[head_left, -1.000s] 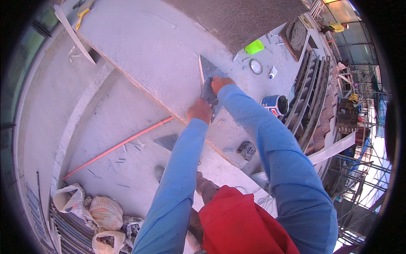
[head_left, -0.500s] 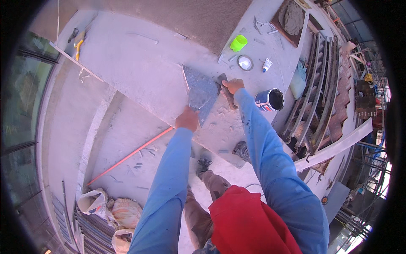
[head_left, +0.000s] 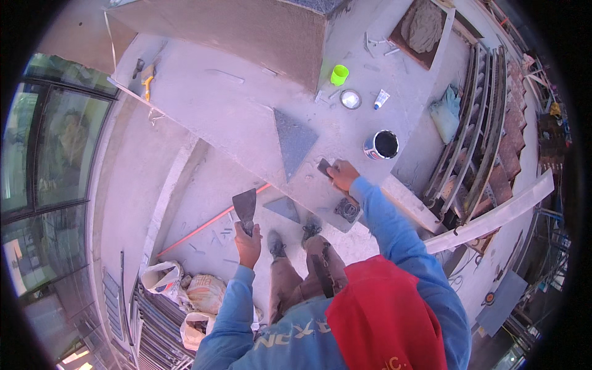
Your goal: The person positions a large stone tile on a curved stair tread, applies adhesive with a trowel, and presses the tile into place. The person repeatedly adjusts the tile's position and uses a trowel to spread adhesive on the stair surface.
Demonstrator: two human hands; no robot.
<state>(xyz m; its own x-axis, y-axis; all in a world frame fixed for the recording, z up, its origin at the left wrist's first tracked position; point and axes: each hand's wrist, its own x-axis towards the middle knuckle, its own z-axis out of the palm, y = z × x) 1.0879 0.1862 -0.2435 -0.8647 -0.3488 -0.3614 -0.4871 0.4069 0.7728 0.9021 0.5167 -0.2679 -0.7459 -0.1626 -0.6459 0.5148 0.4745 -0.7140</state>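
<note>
My left hand [head_left: 248, 248] grips a wide putty knife [head_left: 245, 206], its broad dark blade pointing up and away from me above the lower floor. In my right hand [head_left: 343, 175] is a narrower putty knife [head_left: 324, 166], held over the near edge of the dusty pale slab [head_left: 234, 123]. Beyond my hands a triangular dark grey stone piece [head_left: 293, 140] lies flat on that slab. A smaller grey triangular piece [head_left: 283, 209] is lower down, just beyond my shoes. Right of the stone, an open can [head_left: 370, 147] shows dark material inside.
Past the can lie a bright green cup [head_left: 339, 75], a round metal lid [head_left: 350, 99] and a white tube [head_left: 382, 99]. A board of grey mortar [head_left: 422, 28] sits far right. Metal bars [head_left: 462, 132] stand at right. A yellow-handled brush [head_left: 147, 83], orange pole [head_left: 203, 223] and sacks [head_left: 206, 292] are left.
Both hands have drawn back toward me from the stone piece, the left one farther and to the left. Its putty knife has left the stone's surface. The view has shifted slightly.
</note>
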